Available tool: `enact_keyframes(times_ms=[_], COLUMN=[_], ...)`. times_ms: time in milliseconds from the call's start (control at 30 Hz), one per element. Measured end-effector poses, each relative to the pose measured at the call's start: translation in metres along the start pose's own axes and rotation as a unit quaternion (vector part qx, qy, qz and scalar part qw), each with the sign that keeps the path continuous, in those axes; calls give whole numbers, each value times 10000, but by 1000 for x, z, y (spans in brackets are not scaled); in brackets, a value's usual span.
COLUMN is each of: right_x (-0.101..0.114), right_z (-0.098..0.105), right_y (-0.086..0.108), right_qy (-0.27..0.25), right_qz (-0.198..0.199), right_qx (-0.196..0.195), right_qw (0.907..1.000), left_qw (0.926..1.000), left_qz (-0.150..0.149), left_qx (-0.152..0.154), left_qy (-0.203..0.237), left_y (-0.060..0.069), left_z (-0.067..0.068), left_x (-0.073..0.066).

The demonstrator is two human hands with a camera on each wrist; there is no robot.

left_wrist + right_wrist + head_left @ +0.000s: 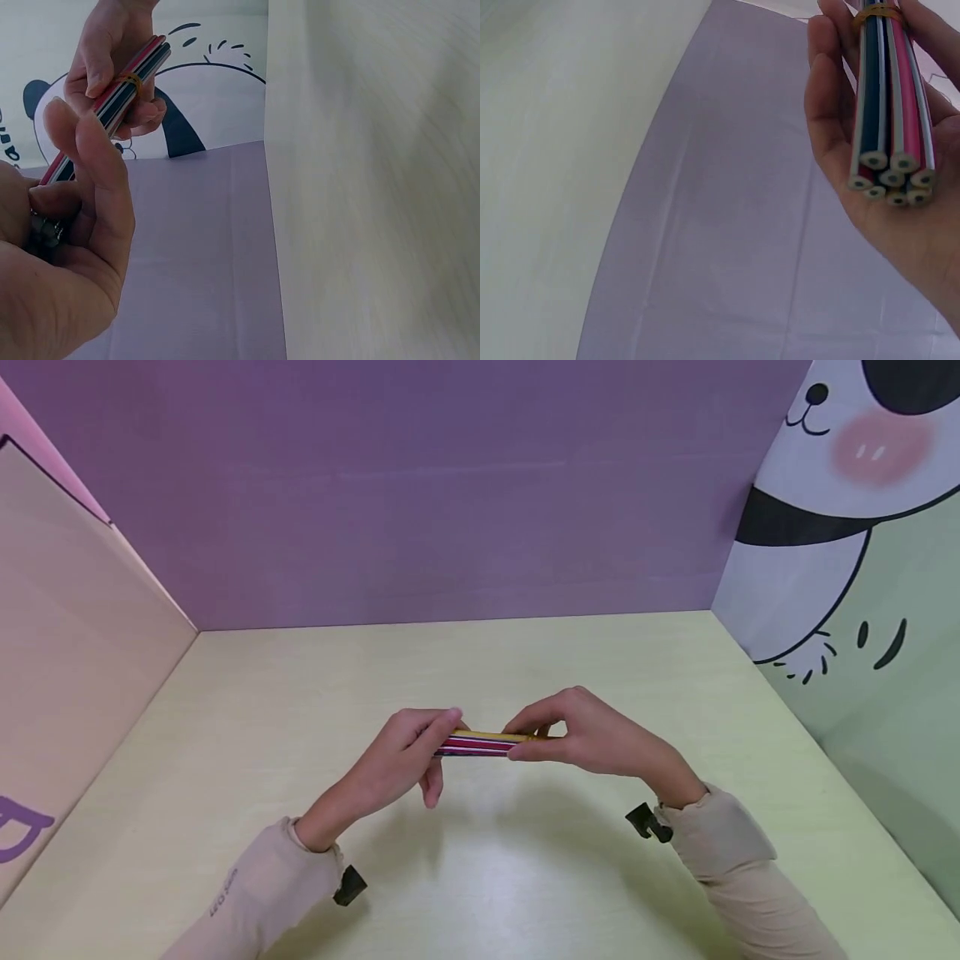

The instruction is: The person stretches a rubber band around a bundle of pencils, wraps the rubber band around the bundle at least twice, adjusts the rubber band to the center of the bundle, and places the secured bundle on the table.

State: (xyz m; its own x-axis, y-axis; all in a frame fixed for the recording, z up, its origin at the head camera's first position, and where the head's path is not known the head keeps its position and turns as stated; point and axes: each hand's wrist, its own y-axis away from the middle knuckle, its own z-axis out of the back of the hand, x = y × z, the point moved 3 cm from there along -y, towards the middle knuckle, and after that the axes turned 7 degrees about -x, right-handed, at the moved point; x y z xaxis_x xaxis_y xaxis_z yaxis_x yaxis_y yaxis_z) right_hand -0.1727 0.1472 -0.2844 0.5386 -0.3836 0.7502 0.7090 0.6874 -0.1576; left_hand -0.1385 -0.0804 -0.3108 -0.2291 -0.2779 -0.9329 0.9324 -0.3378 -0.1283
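Observation:
A bundle of striped pencils (480, 744) is held up above the table, level between both hands. Several flat-cut ends with dark cores (892, 178) face the right wrist camera. A yellowish rubber band (880, 13) goes round the bundle towards its right end. My left hand (408, 749) grips the left end, thumb on top; its palm and fingers hide that end in the left wrist view, apart from some shiny bits. My right hand (592, 735) pinches the other end between thumb and fingers, close to the band.
Beneath the hands spreads a pale wood-look table (480, 877). A purple panel (450, 502) stands at the back, with a pale panel (75, 627) on the left and a panda-printed panel (885, 710) on the right. Black clips (349, 886) sit at the sleeve cuffs.

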Motion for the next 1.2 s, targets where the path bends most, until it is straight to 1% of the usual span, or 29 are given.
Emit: enact_keyframes(times_ms=[67, 167, 300, 367, 433, 533, 600, 667, 733, 767, 833, 900, 1000, 1067, 1133, 1200], right_x=[1, -2, -7, -8, -9, -11, -13, -14, -16, -18, -21, -25, -34, -39, -45, -51], right_z=[3, 13, 22, 21, 19, 15, 13, 10, 7, 6, 4, 2, 0, -1, -2, -2], right_y=[2, 5, 7, 7, 6, 6, 8, 9, 11, 12, 12, 12, 11, 10, 10, 11], right_qy=[75, 226, 175, 85, 106, 207, 318, 409, 526, 593, 717, 861, 1109, 1274, 1393, 1439], right_qz=[-84, -221, -243, -212, -115, -56, -52, -65, -65, -32, 9, 59, 92, 31, -80, -201], right_qx=[9, 88, 174, 184, 180, 166, 137, 95, -20, -92, -258, -413, -564, -597, -584, -507], right_qw=[9999, 9995, 9994, 9996, 9997, 9996, 9994, 9991, 9986, 9982, 9971, 9954, 9922, 9901, 9885, 9881], left_qw=[10000, 9998, 9985, 9982, 9990, 9999, 9994, 9975, 9937, 9907, 9805, 9643, 9344, 9192, 9100, 9041], left_qz=[33, 46, 42, 95, 109, 126, 65, -17, -166, -275, -599, -961, -1455, -1623, -1693, -1683], left_qx=[-49, -102, -139, -108, -62, 9, 113, 279, 481, 566, 677, 688, 492, 341, 211, 153], left_qy=[2, 175, 519, 574, 438, 18, -323, -645, -1003, -1210, -1746, -2368, -3214, -3571, -3779, -3926], left_y=[0, -1, -3, -4, -4, -3, -3, -3, -2, -2, -2, -2, -3, -4, -5, -6], left_z=[1, 3, 6, 6, 6, 6, 8, 10, 13, 14, 14, 13, 10, 8, 8, 7], left_x=[-1, -1, 2, 3, 3, 3, 3, 3, 4, 5, 8, 11, 18, 22, 25, 29])
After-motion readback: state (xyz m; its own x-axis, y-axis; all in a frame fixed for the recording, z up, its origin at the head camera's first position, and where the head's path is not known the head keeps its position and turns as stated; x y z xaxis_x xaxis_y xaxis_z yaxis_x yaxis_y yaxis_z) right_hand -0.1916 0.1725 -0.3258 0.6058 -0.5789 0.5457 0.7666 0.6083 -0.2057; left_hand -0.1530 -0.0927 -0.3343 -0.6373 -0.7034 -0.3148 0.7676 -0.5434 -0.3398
